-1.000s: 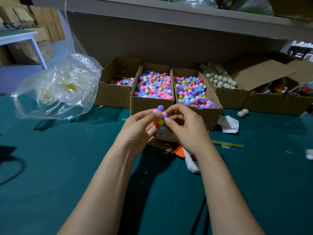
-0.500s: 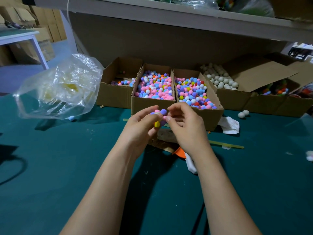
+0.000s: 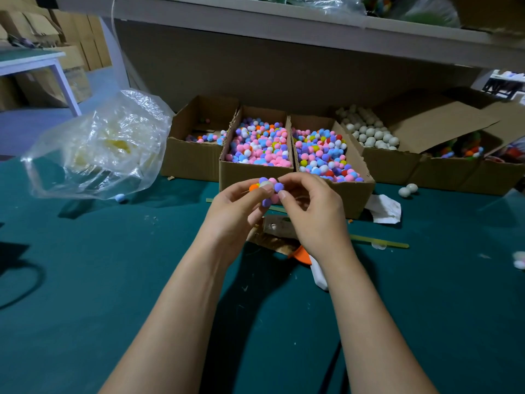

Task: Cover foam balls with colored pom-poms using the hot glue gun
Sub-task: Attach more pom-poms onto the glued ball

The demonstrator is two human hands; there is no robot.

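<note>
A foam ball partly covered with purple, pink, white and orange pom-poms (image 3: pixel 268 189) is held above the green table between both hands. My left hand (image 3: pixel 235 211) grips it from the left, thumb on top. My right hand (image 3: pixel 312 211) pinches its right side with thumb and fingers. Behind them, two cardboard boxes (image 3: pixel 257 173) (image 3: pixel 355 177) hold loose colored pom-poms. Another box (image 3: pixel 377 160) at the right contains plain white foam balls. The hot glue gun (image 3: pixel 302 254), orange and white, lies on the table under my right wrist, mostly hidden.
A crumpled clear plastic bag (image 3: pixel 96 149) sits at the left. Two loose foam balls (image 3: pixel 407 190) and a white paper scrap (image 3: pixel 383 209) lie right of the boxes. A thin stick (image 3: pixel 377 241) lies across the table. More boxes stand at the far right. A shelf overhangs.
The ball has been turned in my fingers, so orange and white pom-poms now show on its upper left. Both hands stay in about the same place.
</note>
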